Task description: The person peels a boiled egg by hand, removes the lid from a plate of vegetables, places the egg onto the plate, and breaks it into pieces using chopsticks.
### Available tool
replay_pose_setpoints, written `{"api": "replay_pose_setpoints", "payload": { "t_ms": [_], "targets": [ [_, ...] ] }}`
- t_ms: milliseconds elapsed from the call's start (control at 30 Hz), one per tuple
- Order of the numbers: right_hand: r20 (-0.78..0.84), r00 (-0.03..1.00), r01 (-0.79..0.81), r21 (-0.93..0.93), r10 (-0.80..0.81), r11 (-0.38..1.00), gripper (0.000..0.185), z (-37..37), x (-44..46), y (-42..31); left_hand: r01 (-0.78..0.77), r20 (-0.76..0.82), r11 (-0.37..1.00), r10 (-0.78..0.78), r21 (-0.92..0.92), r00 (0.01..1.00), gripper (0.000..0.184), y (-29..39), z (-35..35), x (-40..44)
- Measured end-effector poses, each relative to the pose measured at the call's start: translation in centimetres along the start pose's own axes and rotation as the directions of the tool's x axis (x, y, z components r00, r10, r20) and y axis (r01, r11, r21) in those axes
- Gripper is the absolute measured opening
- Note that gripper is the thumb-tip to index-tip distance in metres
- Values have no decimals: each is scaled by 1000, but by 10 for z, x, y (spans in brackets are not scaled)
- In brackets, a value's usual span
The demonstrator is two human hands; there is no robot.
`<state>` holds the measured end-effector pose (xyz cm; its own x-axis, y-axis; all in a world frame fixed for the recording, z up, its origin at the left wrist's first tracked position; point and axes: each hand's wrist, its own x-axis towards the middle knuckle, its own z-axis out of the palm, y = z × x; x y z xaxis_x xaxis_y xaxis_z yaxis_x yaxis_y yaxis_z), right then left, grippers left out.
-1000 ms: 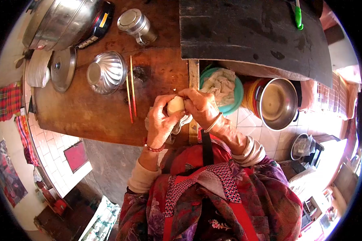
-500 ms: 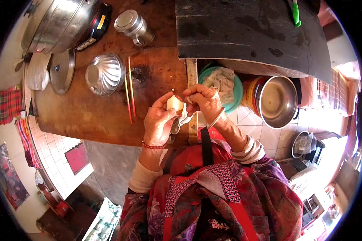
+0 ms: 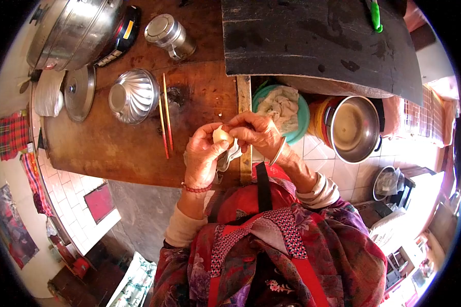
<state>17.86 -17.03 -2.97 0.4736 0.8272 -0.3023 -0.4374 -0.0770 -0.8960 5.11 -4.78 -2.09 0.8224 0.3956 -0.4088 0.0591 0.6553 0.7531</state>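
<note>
Bringing right hand (image 3: 261, 135) back onto the pale, egg-like piece (image 3: 220, 135) since earlier. Working over the wooden counter (image 3: 102, 148), cradling that piece in left hand (image 3: 201, 153), pinching its side with right fingertips (image 3: 239, 134); seeing a yellow label (image 3: 128, 29) too small to read.

The left hand (image 3: 202, 153) and right hand (image 3: 261, 135) partly cover the egg (image 3: 220, 135); at the far left corner of the desk (image 3: 112, 148), the steel pot (image 3: 79, 36) runs out of view.
</note>
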Motion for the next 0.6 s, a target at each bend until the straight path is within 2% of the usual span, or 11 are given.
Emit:
{"api": "replay_pose_setpoints", "payload": {
  "t_ms": [33, 67, 100, 167, 200, 267, 367, 500, 567, 600],
  "targets": [
    [45, 994, 104, -163, -98, 981, 21, 2, 0, -2, -40, -12, 994, 42, 101, 999, 39, 1, 3, -1],
    [6, 993, 113, -212, -115, 971, 23, 5, -2, -3, -79, -20, 976, 85, 201, 996, 38, 3, 5, -1],
    [6, 993, 114, -211, -115, 971, 23, 4, 0, -1, -79, -20, 976, 84, 202, 996, 38, 5, 7, -2],
    [85, 897, 410, -526, -434, 745, 22, 2, 4, 3, -57, -28, 959, 68, 276, 997, 35, 8, 8, -3],
    [86, 898, 410, -525, -432, 746, 22, 4, 4, 3, -56, -30, 960, 67, 276, 997, 35, 8, 7, -2],
    [74, 850, 459, -591, -522, 663, 20, 8, 4, 4, -47, -45, 964, 61, 260, 997, 34, 7, 6, -1],
    [13, 840, 430, -624, -542, 652, 17, 11, 5, 12, 6, -37, 962, 5, 274, 999, 35, 2, -6, 0],
    [13, 842, 412, -660, -539, 628, 15, 10, 6, 11, 1, -13, 966, 3, 258, 1000, 37, 4, -5, 1],
    [-179, 957, 159, -337, -229, 928, 15, 13, 4, 5, -7, 15, 999, 6, 49, 1000, 36, 2, -6, 3],
    [-179, 957, 159, -338, -229, 928, 15, 12, 5, 5, -7, 15, 999, 6, 48, 1000, 36, 3, -6, 3]
  ]
}}
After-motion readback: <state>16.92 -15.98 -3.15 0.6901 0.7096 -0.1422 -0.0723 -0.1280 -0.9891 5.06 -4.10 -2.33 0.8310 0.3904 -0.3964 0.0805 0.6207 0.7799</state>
